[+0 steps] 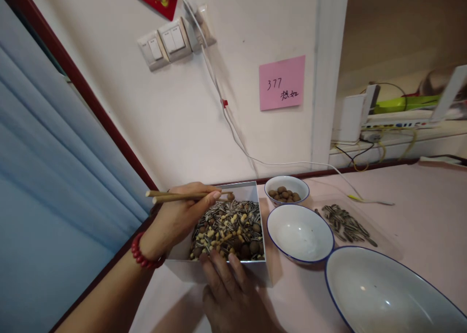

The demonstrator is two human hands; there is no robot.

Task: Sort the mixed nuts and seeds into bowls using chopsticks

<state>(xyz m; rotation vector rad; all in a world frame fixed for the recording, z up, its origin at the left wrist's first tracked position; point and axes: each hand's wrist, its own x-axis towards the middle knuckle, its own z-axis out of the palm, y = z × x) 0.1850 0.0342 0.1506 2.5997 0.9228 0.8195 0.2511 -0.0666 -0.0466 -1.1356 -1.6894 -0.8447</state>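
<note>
My left hand (184,219), with a red bead bracelet at its wrist, is closed on a pair of wooden chopsticks (178,197). At the chopsticks' tips, above the box's far side, is a round brown nut (230,196). Below lies a mix of striped sunflower seeds (251,209), yellowish peanut-like pieces (233,219) and brown nuts, filling a grey-white open box (219,271). My right hand (233,294) rests its spread fingers against the near wall and rim of that box; its thumb is hidden.
Right of the box stand a small bowl of brown nuts (284,195), a white blue-rimmed bowl (301,233) and a larger one (386,289). Sunflower seeds (345,222) lie on a clear tray. A white cable (292,163) runs down the wall; a blue curtain (54,143) hangs left.
</note>
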